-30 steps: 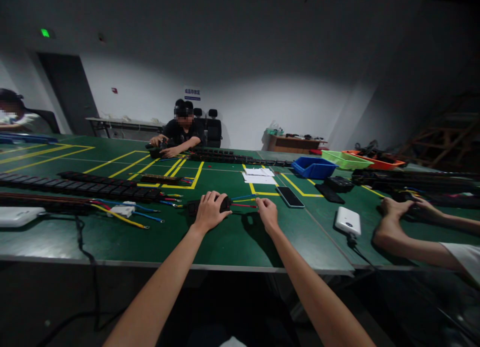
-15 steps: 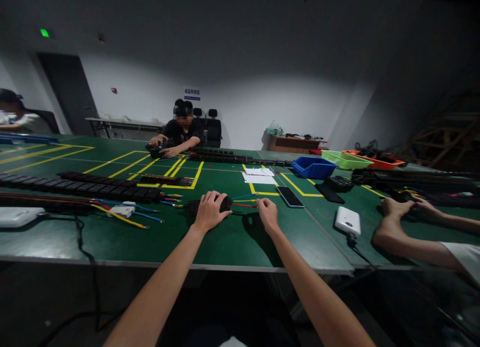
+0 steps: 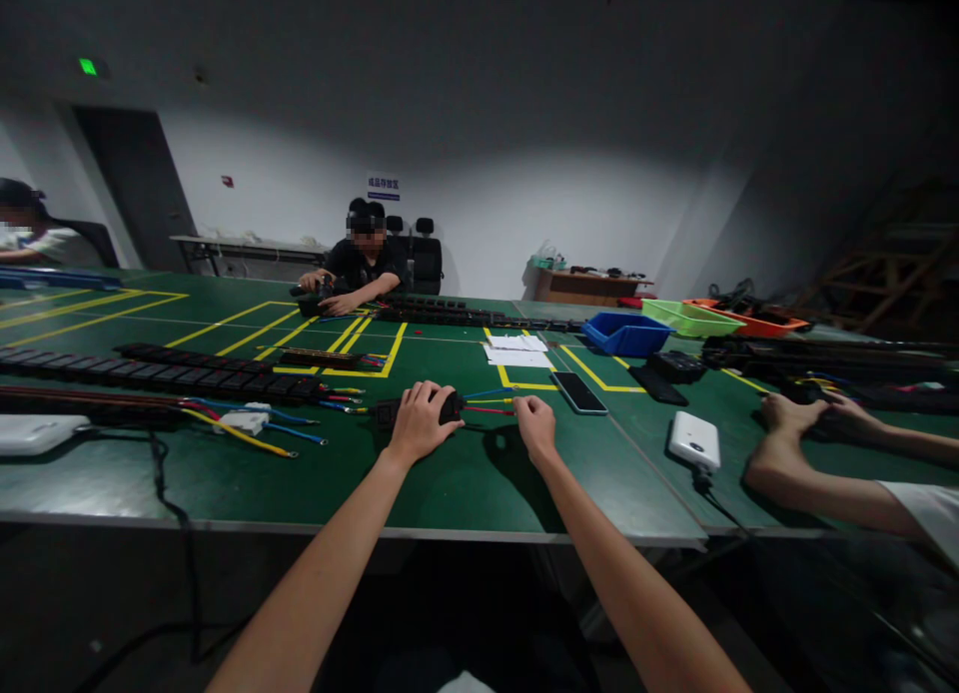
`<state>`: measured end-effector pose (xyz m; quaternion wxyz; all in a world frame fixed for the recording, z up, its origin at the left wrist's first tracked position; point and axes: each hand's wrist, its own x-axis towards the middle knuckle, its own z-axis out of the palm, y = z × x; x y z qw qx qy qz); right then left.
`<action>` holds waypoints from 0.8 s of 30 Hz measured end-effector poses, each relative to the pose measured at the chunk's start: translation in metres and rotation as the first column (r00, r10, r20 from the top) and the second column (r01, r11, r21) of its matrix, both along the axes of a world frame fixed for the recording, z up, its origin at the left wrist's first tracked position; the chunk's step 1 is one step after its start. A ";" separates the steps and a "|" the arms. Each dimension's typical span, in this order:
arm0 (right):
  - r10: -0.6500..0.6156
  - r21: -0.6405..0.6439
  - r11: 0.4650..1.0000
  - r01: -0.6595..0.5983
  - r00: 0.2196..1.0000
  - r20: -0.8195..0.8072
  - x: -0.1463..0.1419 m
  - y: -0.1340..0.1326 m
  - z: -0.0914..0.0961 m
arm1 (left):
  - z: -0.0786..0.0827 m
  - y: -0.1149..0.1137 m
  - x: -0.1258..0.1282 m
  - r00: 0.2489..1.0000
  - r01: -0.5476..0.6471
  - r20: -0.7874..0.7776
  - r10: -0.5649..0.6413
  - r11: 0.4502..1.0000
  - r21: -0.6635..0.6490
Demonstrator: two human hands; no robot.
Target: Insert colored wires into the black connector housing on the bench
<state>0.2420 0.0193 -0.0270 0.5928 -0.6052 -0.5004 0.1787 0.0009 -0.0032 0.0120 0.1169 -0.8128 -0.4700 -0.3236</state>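
Note:
My left hand (image 3: 421,421) lies over a short black block (image 3: 385,413) on the green table, gripping it with the fingers over its top and the thumb on the near side. Red, yellow and blue wires come out of the block's right end. My right hand (image 3: 534,429) is closed in a pinch at the far end of the red wire (image 3: 488,409). The blue wire (image 3: 488,392) and a yellow wire run just beyond those fingertips. The red wire's tip is hidden by the fingers.
Long black strips (image 3: 157,373) with loose wire ends lie to the left. A phone (image 3: 579,392), white power bank (image 3: 694,441), paper sheets (image 3: 516,350) and blue bin (image 3: 627,335) are to the right. A co-worker's hands (image 3: 794,411) work at far right; another person sits opposite.

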 end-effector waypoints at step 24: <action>-0.005 0.068 0.998 -0.006 0.986 0.169 -0.004 -0.007 0.005 | -0.002 0.001 -0.001 1.000 -0.017 0.004 0.017 1.000 -0.004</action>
